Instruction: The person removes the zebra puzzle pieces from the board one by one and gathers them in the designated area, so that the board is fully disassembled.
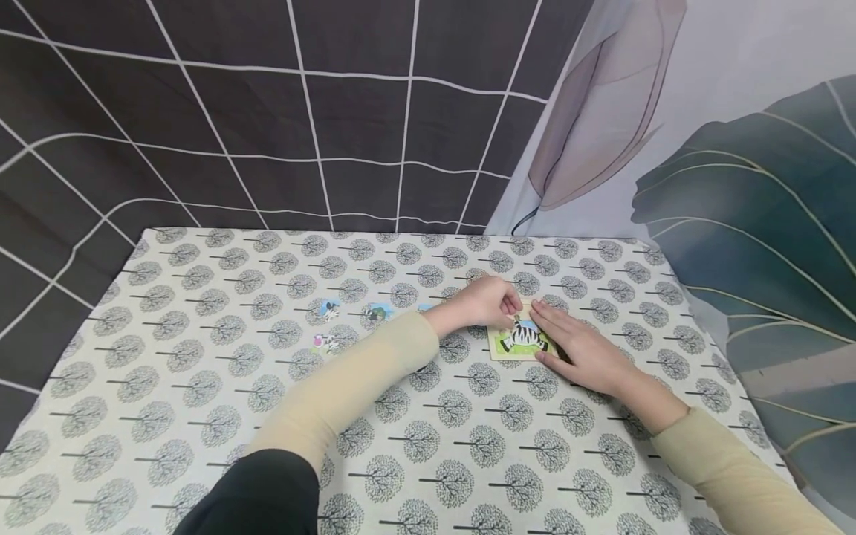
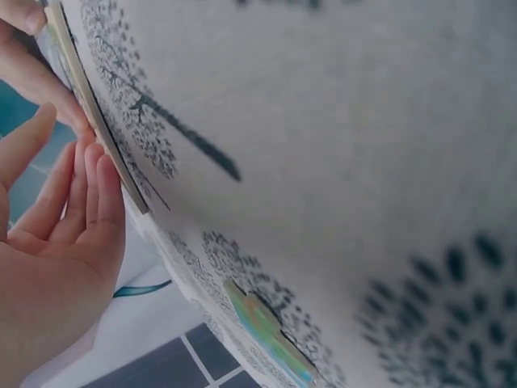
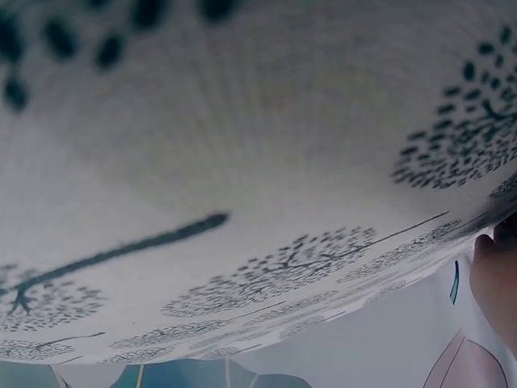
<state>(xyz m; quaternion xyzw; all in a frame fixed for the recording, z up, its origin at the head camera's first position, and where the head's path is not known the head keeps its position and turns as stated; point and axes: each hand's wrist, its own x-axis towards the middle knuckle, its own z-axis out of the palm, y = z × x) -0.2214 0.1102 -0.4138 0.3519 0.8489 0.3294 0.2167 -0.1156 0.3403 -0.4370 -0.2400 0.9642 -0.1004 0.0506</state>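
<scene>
A tabletop [image 1: 227, 342] under a tree-print cloth spans most of the head view, with a dark gridded hanging [image 1: 354, 111] behind it and a leaf-print one [image 1: 749, 178] at the right. Pale sleeves [image 1: 354, 386] cover both arms. The right hand [image 1: 588, 353] lies flat, fingers straight, thumb apart, along the board's right side. The left hand [image 1: 483, 301] bends its fingers down to the board's top edge, thumb apart. The board [image 1: 498, 354], showing a zebra [image 1: 527, 336], sits between the hands. Small pieces [image 1: 325, 342] lie left of it.
</scene>
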